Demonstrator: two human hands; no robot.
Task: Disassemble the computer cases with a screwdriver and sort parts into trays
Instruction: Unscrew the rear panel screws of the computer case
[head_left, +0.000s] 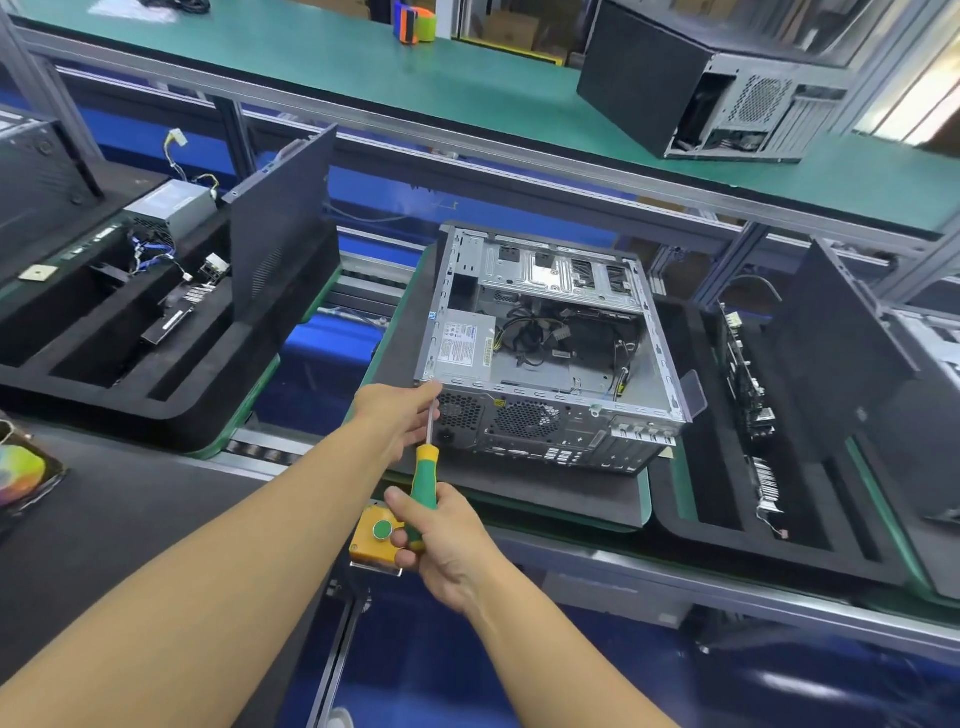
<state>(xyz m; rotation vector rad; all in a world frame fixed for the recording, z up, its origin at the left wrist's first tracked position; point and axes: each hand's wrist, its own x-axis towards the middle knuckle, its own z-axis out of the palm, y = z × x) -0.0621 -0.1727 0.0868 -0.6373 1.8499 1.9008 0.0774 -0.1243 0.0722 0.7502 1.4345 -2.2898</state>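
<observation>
While your right hand (447, 540) is gripping the screwdriver (424, 467) handle, your left fingers (413, 423) are pinching its probably slick shaft.

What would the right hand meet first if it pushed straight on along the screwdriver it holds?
Probably the left hand, which holds the screwdriver by its shaft just ahead. The tip is hidden behind those fingers and seems to be already at the rear corner of the computer case.
</observation>
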